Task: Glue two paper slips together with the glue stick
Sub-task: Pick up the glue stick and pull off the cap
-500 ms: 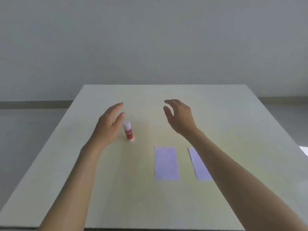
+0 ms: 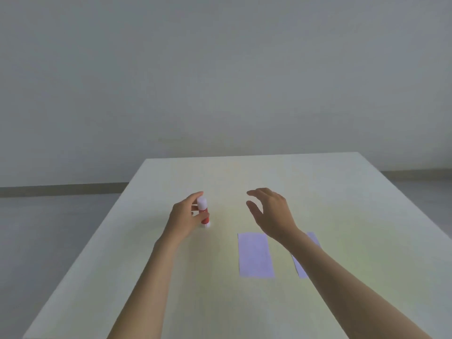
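Observation:
A red glue stick [image 2: 203, 211] with a white cap stands upright on the pale table [image 2: 342, 192], left of centre. My left hand [image 2: 184, 217] wraps its fingers and thumb around the red body. My right hand [image 2: 271, 212] hovers to the right of it, fingers spread and curved, holding nothing. A pale lilac paper slip [image 2: 255, 255] lies flat nearer to me. A second slip [image 2: 307, 258] lies to its right, mostly hidden under my right forearm.
The table's left edge runs diagonally from the far left corner toward me. A plain grey wall and a dark baseboard strip [image 2: 61, 189] lie beyond the table.
My left hand has closed around the glue stick, which it was only beside before. The view has tilted, so the table sits lower in the frame.

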`<state>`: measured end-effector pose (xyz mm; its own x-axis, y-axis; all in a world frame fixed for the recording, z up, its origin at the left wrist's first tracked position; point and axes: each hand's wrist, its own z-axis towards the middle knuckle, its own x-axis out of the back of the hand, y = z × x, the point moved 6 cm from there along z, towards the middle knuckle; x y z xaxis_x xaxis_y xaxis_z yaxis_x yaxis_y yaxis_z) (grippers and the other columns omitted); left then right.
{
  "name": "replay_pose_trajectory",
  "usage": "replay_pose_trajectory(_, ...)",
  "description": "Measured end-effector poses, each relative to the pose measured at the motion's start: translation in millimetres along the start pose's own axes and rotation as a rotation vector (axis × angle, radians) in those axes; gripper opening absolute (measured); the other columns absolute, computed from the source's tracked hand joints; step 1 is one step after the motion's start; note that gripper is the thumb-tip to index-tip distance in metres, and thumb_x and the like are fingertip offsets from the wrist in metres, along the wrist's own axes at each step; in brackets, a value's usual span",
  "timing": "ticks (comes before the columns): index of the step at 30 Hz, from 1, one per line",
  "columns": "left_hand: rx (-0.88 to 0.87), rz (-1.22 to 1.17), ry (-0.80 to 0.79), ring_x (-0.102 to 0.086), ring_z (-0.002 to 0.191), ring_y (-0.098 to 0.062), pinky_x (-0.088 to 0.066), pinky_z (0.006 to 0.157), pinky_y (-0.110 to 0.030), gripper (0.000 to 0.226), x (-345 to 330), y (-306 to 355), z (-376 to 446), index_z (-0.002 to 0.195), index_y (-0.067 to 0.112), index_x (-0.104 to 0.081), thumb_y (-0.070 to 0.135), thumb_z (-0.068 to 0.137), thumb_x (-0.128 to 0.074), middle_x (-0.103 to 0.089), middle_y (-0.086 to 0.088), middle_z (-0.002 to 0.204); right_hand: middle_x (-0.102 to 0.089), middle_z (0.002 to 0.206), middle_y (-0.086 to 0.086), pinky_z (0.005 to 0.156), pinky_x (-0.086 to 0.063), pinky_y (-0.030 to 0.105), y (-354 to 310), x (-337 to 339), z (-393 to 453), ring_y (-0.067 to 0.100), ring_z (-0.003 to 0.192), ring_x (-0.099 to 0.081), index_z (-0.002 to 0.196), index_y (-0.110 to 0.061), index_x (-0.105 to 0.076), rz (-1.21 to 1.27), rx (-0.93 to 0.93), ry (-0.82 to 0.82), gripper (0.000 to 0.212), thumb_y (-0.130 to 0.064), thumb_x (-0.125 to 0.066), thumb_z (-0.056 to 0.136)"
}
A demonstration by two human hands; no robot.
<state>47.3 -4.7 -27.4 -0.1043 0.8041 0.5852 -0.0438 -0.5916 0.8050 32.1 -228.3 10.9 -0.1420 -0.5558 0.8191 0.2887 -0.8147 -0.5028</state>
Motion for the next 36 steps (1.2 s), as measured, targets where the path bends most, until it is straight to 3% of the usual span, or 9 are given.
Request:
replay_pose_trajectory(4,-0.008,-0.004,0.054,-0.06,0.09,-0.003,-0.041,0.077,-0.014,0.053,-4.1,-6.6,2.2,0.131,0.021,-0.05,0.006,0.082,-0.064,-0.059,0.023,0.091,-0.061,0.128,0.0,0.107,-0.035,0.036,2.6,1.2,0.9,0.021,0.117,-0.056,0.126,-0.018,-0.058,-0.009,-0.002,0.011,0.034,-0.029,-0.047,0.095)
replay_pose_trajectory(8,0.006,-0.026,0.1,-0.064,0.096,-0.013,-0.045,0.085,-0.024,0.049,-6.6,-9.9,2.4,0.13,0.021,-0.05,0.008,0.084,-0.062,-0.062,0.021,0.086,-0.061,0.128,0.0,0.106,-0.036,0.036,-2.7,0.6,3.7,0.022,0.116,-0.057,0.126,-0.018,-0.058,-0.011,0.006,-0.002,0.034,-0.029,-0.049,0.095)
replay_pose_trajectory(12,-0.023,-0.066,0.107,-0.059,0.076,0.02,-0.041,0.073,-0.001,0.063,-6.3,-0.7,2.3,0.139,0.02,-0.038,0.011,0.083,-0.066,-0.064,0.034,0.06,-0.06,0.128,0.001,0.104,-0.037,0.035,-13.3,1.7,10.5,0.021,0.113,-0.059,0.126,-0.019,-0.057,0.006,0.03,-0.024,0.034,-0.028,-0.052,0.093)
replay_pose_trajectory(16,-0.11,-0.035,0.052,-0.055,0.076,0.021,-0.039,0.073,-0.003,0.079,-7.0,31.1,3.7,0.146,0.019,-0.027,0.011,0.08,-0.07,-0.065,0.032,0.06,-0.063,0.119,0.002,0.087,-0.049,0.033,-24.6,6.7,22.2,0.021,0.098,-0.064,0.124,-0.023,-0.059,0.101,0.007,-0.041,0.034,-0.029,-0.056,0.091)
replay_pose_trajectory(19,-0.212,0.033,0.021,-0.055,0.076,0.016,-0.036,0.07,0.003,0.083,-7.9,62.9,3.2,0.147,0.021,-0.025,0.013,0.08,-0.071,-0.068,0.023,0.081,-0.067,0.105,0.0,0.078,-0.052,0.033,-27.7,13.0,29.2,0.02,0.088,-0.064,0.121,-0.024,-0.06,0.185,-0.052,-0.031,0.036,-0.038,-0.059,0.088)
replay_pose_trajectory(22,-0.335,0.136,0.003,-0.054,0.077,0.005,-0.035,0.073,-0.004,0.086,-9.1,88.5,-0.9,0.148,0.019,-0.021,0.011,0.079,-0.072,-0.073,0.01,0.095,-0.07,0.083,0.001,0.06,-0.05,0.025,-26.8,20.0,31.0,0.015,0.065,-0.06,0.11,-0.02,-0.065,0.281,-0.107,-0.046,0.037,-0.046,-0.062,0.083)
replay_pose_trajectory(25,-0.417,0.253,-0.011,-0.06,0.091,-0.013,-0.043,0.08,-0.023,0.086,-11.8,106.6,-6.9,0.149,0.019,-0.02,0.012,0.079,-0.071,-0.073,0.006,0.102,-0.066,0.06,-0.001,0.039,-0.039,0.011,-22.0,25.8,28.1,0.007,0.04,-0.054,0.087,-0.01,-0.069,0.39,-0.145,-0.068,0.026,-0.036,-0.065,0.084)
replay_pose_trajectory(28,-0.421,0.291,0.006,-0.06,0.097,-0.015,-0.051,0.083,-0.036,0.078,-10.8,112.7,-11.8,0.144,0.024,-0.03,0.019,0.079,-0.072,-0.07,0.009,0.106,-0.066,0.062,0.003,0.048,-0.049,0.019,-14.4,29.0,22.4,0.011,0.044,-0.059,0.086,-0.002,-0.07,0.586,-0.191,-0.106,0.019,-0.021,-0.064,0.085)
replay_pose_trajectory(36,-0.423,0.304,0.028,-0.062,0.089,-0.014,-0.052,0.081,-0.039,0.04,-10.1,119.7,-18.2,0.106,0.02,-0.063,0.022,0.07,-0.079,-0.067,0.006,0.099,-0.065,0.071,0.012,0.056,-0.056,0.025,-4.9,31.7,11.4,0.023,0.058,-0.064,0.1,0.009,-0.067,0.829,-0.26,-0.172,0.025,-0.013,-0.059,0.091)
